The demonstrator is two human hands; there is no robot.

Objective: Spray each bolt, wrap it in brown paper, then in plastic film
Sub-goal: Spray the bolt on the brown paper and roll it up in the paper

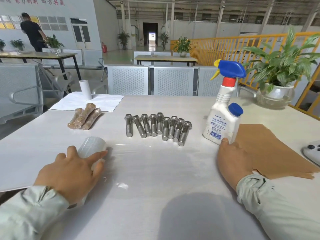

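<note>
Several bare steel bolts (156,126) lie side by side in the middle of the white table (155,179). Three wrapped bolts (84,116) lie at the back left. My left hand (72,170) grips a roll of clear plastic film (91,146), and a stretch of film (138,151) is pulled out flat to the right. My right hand (232,161) rests on the table, fingertips touching the base of the white spray bottle (223,118) with its blue trigger. Sheets of brown paper (271,151) lie to the right of that hand.
A white paper sheet (86,101) with an upright white roll (85,89) sits at the back left. A potted plant in a glass bowl (275,94) stands at the back right. A grey controller (311,151) lies at the right edge. Metal chairs line the far side.
</note>
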